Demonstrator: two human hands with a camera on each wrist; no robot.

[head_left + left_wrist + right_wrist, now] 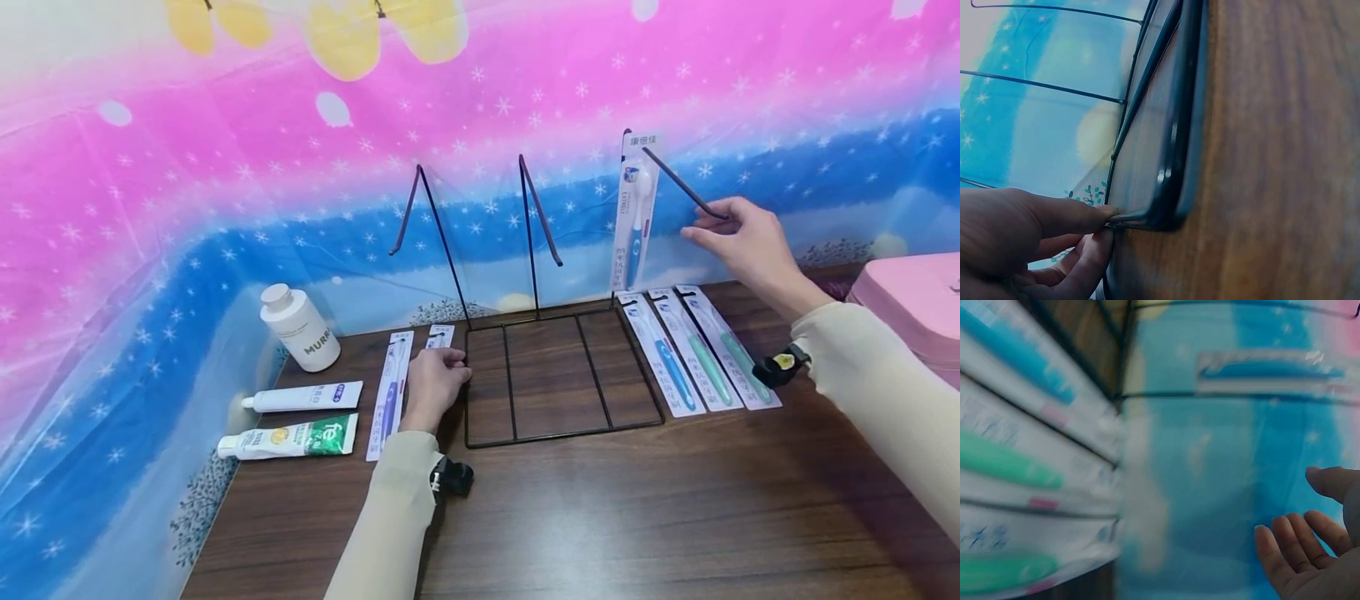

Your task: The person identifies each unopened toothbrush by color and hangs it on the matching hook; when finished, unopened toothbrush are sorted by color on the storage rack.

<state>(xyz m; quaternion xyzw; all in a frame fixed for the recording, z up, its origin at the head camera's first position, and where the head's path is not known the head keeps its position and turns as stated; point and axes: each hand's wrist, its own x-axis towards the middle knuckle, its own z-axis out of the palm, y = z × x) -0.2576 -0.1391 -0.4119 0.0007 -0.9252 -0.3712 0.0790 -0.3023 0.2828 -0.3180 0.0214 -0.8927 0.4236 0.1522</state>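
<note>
A black wire rack (540,317) stands on the table with its hooks pointing forward. My left hand (437,385) pinches the side wire of its base between thumb and fingers, clearly visible in the left wrist view. One packaged blue toothbrush (636,225) hangs upright from the right hook (686,185). At that hook's front end is my right hand (746,242); in the right wrist view its fingers (1300,544) and thumb are apart with nothing between them. A packaged purple toothbrush (390,396) lies beside my left hand, which partly covers another package (440,336).
Right of the rack lie packaged toothbrushes, one blue (663,354) and two green (697,350). A white bottle (300,327), a white tube (303,397) and a green-and-white tube (288,437) are at the left. A pink box (911,304) sits far right. Patterned cloth (262,208) hangs behind.
</note>
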